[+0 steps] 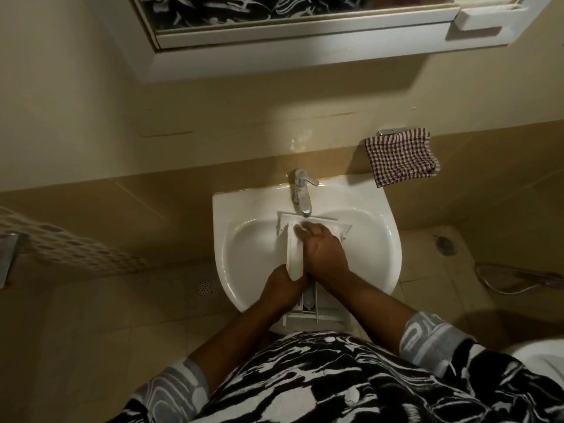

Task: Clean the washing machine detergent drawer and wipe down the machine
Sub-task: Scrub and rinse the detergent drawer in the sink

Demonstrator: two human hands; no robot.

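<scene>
A white sink [375, 239] sits on a tan tiled wall. It is smooth, shiny and round at the front. A silver metal tap [302, 193] stands at the back of the sink and pokes out over the bowl. Up and to the right of the sink, a red and white checked cloth [401, 157] hangs folded on a small metal rail [392, 131]. High above the sink is a white mirror cabinet [305, 35]. On the floor left of the sink there is a little round drain [204, 286] with holes. Farther left hangs a pale bumpy cloth [76, 248]. On the floor right of the sink lies a thin grey hose [503, 282].

The drawer [295, 254] is in the sink. It is long, white, hard plastic. Its wide front end is under the tap, and the tap blocks a bit of it. Its near end sticks out over the front edge of the sink.

The left hand [283, 285] is curled round the near part of the drawer and grips it. The right hand [325, 254] lies on top and hides the middle. Its fingers [308, 230] reach toward the tap and press on the drawer.
</scene>
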